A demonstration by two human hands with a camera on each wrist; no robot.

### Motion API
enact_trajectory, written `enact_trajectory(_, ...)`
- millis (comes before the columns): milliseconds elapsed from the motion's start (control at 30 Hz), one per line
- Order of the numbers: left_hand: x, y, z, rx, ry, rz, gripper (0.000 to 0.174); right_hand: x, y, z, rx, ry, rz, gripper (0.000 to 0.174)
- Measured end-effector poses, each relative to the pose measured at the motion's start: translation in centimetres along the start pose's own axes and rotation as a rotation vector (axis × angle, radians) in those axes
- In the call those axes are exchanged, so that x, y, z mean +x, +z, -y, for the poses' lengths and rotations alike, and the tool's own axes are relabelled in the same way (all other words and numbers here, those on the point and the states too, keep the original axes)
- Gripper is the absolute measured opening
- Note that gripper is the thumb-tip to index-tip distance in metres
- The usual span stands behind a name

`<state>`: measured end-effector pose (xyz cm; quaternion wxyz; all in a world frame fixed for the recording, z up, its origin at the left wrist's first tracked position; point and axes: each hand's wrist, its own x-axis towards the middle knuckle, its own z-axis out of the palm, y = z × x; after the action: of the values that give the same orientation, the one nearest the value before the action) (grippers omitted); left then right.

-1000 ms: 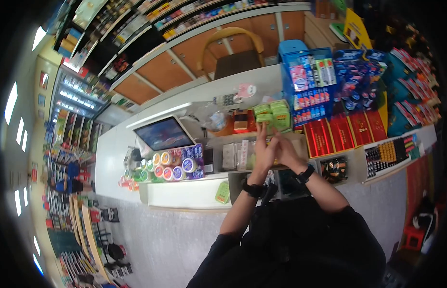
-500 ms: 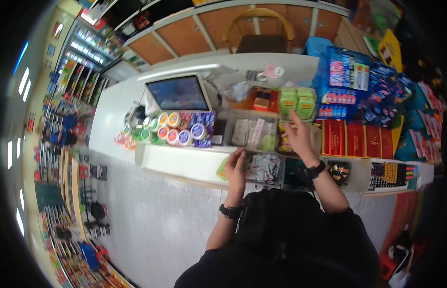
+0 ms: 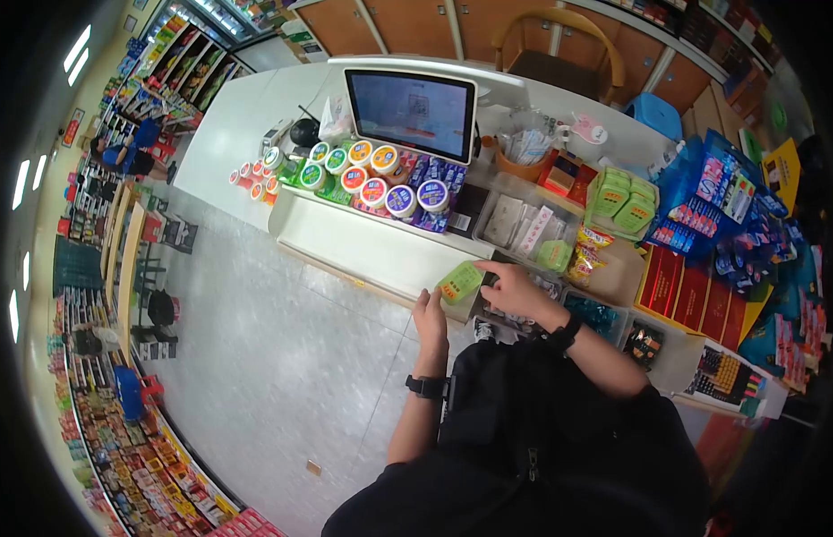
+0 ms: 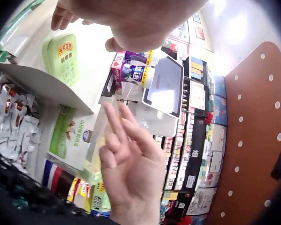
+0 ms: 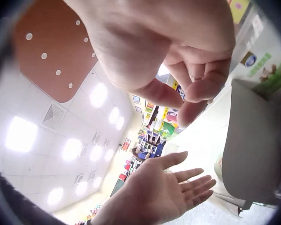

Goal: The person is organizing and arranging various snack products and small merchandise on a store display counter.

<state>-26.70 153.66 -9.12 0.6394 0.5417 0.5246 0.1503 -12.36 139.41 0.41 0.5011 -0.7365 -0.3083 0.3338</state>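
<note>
A light green box with rounded corners (image 3: 459, 282) lies at the right end of the white counter tray, also in view in the left wrist view (image 4: 61, 58). My left hand (image 3: 430, 320) is just in front of it, at the tray's near edge. In the right wrist view that hand (image 5: 164, 187) shows a bare palm with spread fingers. From the right, my right hand (image 3: 516, 294) reaches close to the box with its index finger stretched out. Seen from the left wrist, its palm (image 4: 133, 168) bears nothing, with two fingers straight and the others loosely bent.
Similar green boxes (image 3: 620, 199) fill a holder farther back. Bins of small white packets (image 4: 16, 124) and yellow packets (image 3: 588, 255) adjoin the tray. Round-lidded tubs (image 3: 373, 190) stand before a screen (image 3: 412, 109). Red boxes (image 3: 689, 295) and blue packs (image 3: 716, 201) line the right.
Both hands were together over the bins; they parted, the left to the tray's edge. The right then left the back green boxes and came toward the lone green box. The head view shifted.
</note>
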Motion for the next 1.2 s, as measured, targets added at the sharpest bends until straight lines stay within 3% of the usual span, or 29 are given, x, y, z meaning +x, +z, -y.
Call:
enact_trajectory(67, -1.6, -0.1, -2.5, -0.069, -0.086, 0.022, 0.073, 1.5, 0.9, -0.3, -0.082, 0.093, 0.123, 0.048)
enact_trajectory(133, -1.8, -0.6, -2.8, -0.148, -0.175, 0.108, 0.074, 3.4, 3.3, -3.1, -0.493, -0.454, -0.206, 0.045)
enact_trajectory(167, -1.8, -0.7, -2.9, -0.154, -0.179, 0.101, 0.074, 3.6, 3.6, -3.6, -0.494, -0.455, -0.196, 0.045)
enact_trajectory(233, -1.9, -0.7, -3.1, -0.168, -0.201, 0.193, 0.078, 3.4, 3.4, -0.9, -0.611, -0.119, 0.003, 0.048)
enact_trajectory(267, -1.9, -0.5, -3.1, -0.176, -0.205, 0.186, 0.078, 3.5, 3.3, 0.2, -0.614, -0.121, 0.013, 0.048)
enact_trajectory(333, -2.0, 0.0, -3.2, -0.204, -0.278, 0.18, 0.081, 4.0, 3.2, 1.7, -0.701, 0.147, 0.217, 0.049)
enact_trajectory(467, -2.0, 0.4, -4.1, -0.176, -0.291, 0.265, 0.085, 4.7, 3.6, 0.3, -0.625, 0.142, 0.182, 0.052)
enact_trajectory(667, -2.7, 0.7, -4.3, -0.232, -0.352, 0.287, 0.091, 4.6, 3.6, -1.5, -0.498, 0.054, -0.021, 0.055)
enact_trajectory(733, -3.1, 1.2, -5.0, -0.268, -0.349, 0.222, 0.091, 4.2, 3.6, -0.9, -0.499, 0.098, -0.054, 0.055)
enact_trajectory(767, -3.3, 1.3, -5.0, -0.256, -0.358, 0.197, 0.089, 4.0, 3.4, -0.6, -0.474, 0.159, -0.017, 0.055)
enact_trajectory(867, -2.3, 1.0, -3.4, -0.255, -0.328, 0.249, 0.082, 3.5, 3.1, -0.5, -0.42, 0.095, -0.022, 0.039)
enact_trajectory(933, -2.4, 0.6, -3.6, -0.241, -0.294, 0.264, 0.07, 3.5, 3.2, -0.3, -0.36, 0.116, -0.004, 0.033)
enact_trajectory(1133, -4.6, 0.6, -6.4, -0.234, -0.169, 0.17, 0.058, 2.2, 2.2, 1.7, -0.295, 0.126, -0.043, 0.049)
enact_trajectory(1200, -4.9, 0.7, -7.0, -0.224, -0.073, 0.164, 0.059, 1.4, 2.0, 2.0, -0.271, 0.025, -0.133, 0.049)
